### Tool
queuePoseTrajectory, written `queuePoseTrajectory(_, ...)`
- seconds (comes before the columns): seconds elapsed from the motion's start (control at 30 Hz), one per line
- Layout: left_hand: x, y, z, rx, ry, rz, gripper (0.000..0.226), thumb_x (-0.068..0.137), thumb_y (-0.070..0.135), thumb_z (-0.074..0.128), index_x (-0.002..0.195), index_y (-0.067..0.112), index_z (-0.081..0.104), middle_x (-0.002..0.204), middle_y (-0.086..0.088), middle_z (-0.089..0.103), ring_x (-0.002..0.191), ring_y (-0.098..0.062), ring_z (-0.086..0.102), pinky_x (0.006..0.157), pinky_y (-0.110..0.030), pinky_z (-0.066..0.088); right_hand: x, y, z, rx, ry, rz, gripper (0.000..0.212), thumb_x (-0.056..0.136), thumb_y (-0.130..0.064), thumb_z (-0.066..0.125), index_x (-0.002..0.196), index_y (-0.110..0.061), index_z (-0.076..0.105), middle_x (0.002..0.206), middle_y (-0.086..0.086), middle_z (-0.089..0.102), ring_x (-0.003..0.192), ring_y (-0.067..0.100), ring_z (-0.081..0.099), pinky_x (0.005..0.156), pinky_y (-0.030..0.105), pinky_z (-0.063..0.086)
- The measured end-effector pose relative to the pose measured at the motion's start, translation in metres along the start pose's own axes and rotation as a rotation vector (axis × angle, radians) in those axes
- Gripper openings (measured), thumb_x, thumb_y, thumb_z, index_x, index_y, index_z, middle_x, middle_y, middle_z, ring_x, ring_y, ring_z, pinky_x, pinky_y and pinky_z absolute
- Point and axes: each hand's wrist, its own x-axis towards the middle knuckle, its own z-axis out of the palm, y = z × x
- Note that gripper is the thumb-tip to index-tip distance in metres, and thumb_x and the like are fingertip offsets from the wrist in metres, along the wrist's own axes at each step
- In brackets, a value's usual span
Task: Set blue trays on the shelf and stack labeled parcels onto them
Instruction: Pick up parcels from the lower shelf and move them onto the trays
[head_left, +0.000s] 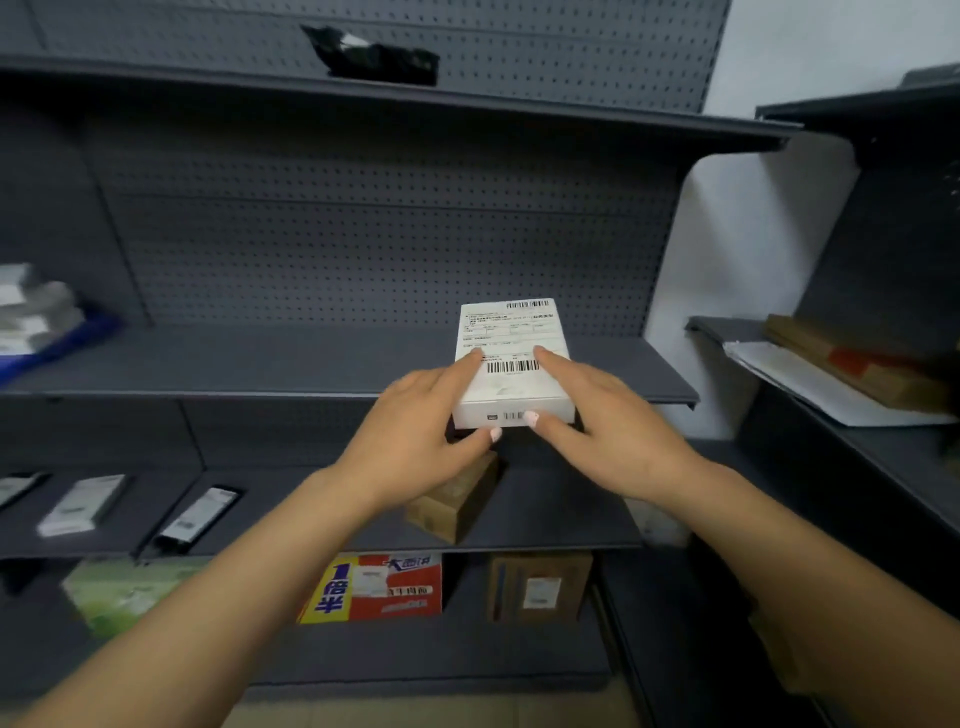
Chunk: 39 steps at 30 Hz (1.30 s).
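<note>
Grey steel shelving with a perforated back panel (395, 249) filled my view, and its middle shelf (291, 364) ran across at hand height. On the level below lay a brown cardboard box (457, 501), partly hidden by my left wrist, with flat white and dark packets (83, 504) further left. At the far left edge a blue plastic tray (47, 348) sat on the middle shelf, carrying a blurred stack of pale parcels. I held a white rectangular parcel with a barcoded shipping label (511, 364) at the shelf's front edge, well apart from that tray. My left hand (421, 431) and right hand (608, 426) gripped it together, fingers curled over the label, thumbs under the near end.
</note>
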Motion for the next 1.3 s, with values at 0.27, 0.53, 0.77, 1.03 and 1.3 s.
queuePoseTrajectory(0.27,-0.064,-0.040,-0.087,0.071,0.085,-0.082,0.077,0.086,0.049,0.059,0.149,0.027,0.020,0.147,0.008,0.038,0.130,-0.016,0.034,0.101,-0.024,0.029,0.014,-0.105,0.007,0.033,0.001,-0.139,0.067,0.094,-0.048,0.045,0.150,-0.030,0.013,0.152,-0.006,0.029,0.136,0.016,0.027,0.111,0.038,0.028)
queuePoseTrajectory(0.53,-0.153,-0.116,-0.176,0.163,0.103,-0.165,0.077,0.086,0.053,0.056,0.149,0.030,0.018,0.147,0.010,0.037,0.132,-0.013,0.032,0.101,-0.026,0.032,0.033,-0.236,0.055,0.096,-0.042,-0.225,0.067,0.094,-0.051,0.042,0.150,-0.033,0.010,0.154,-0.009,0.025,0.138,0.013,0.022,0.112,0.035,0.026)
queuePoseTrajectory(0.77,-0.240,-0.198,-0.248,0.247,0.118,-0.243,0.078,0.085,0.055,0.057,0.149,0.027,0.021,0.147,0.008,0.038,0.132,-0.014,0.034,0.103,-0.030,0.034,0.060,-0.353,0.119,0.159,-0.065,-0.337,0.068,0.093,-0.051,0.045,0.149,-0.035,0.011,0.153,-0.010,0.026,0.137,0.011,0.022,0.108,0.028,0.024)
queuePoseTrajectory(1.03,-0.308,-0.282,-0.299,0.308,0.115,-0.376,0.077,0.086,0.055,0.055,0.149,0.028,0.019,0.143,0.006,0.042,0.127,-0.013,0.038,0.098,-0.029,0.038,0.105,-0.452,0.184,0.214,-0.159,-0.437,0.070,0.092,-0.050,0.049,0.149,-0.035,0.011,0.153,-0.010,0.026,0.137,0.010,0.023,0.108,0.028,0.025)
queuePoseTrajectory(1.3,-0.316,-0.376,-0.315,0.342,0.136,-0.465,0.077,0.086,0.054,0.056,0.149,0.030,0.019,0.144,0.008,0.041,0.127,-0.011,0.035,0.097,-0.024,0.032,0.186,-0.496,0.247,0.258,-0.213,-0.536,0.070,0.092,-0.047,0.050,0.149,-0.038,0.011,0.151,-0.015,0.026,0.135,0.005,0.022,0.107,0.022,0.023)
